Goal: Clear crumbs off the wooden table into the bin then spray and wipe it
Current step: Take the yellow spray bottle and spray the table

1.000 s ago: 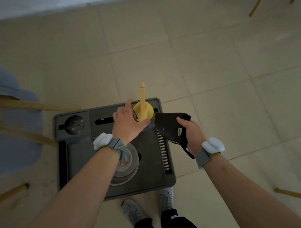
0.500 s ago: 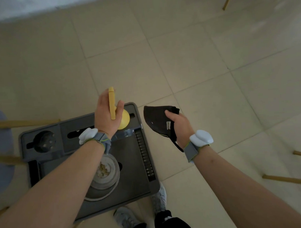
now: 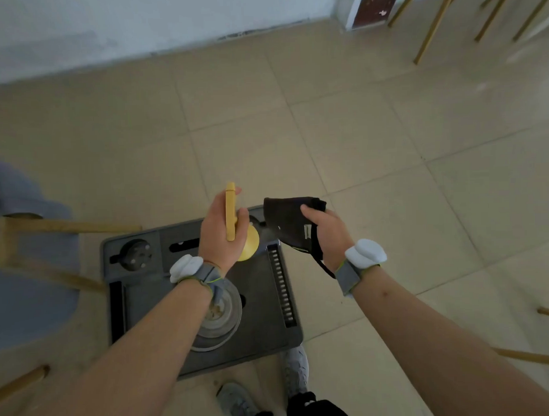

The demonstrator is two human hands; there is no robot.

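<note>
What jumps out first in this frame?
Centre frame, the left hand grips a yellow brush, handle pointing away, and the right hand beside it holds a dark cloth. Both hang over a grey tray-like unit on the tiled floor, with a round metal dish under the left wrist.

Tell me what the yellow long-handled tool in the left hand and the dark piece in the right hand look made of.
The yellow long-handled tool, gripped by the left hand, looks like matte moulded plastic: uniform colour, a flat straight handle and a smooth rounded base. The dark piece, pinched by the right hand, looks like soft cloth: it folds, droops and trails a thin strap. The exact fabric cannot be told.
</note>
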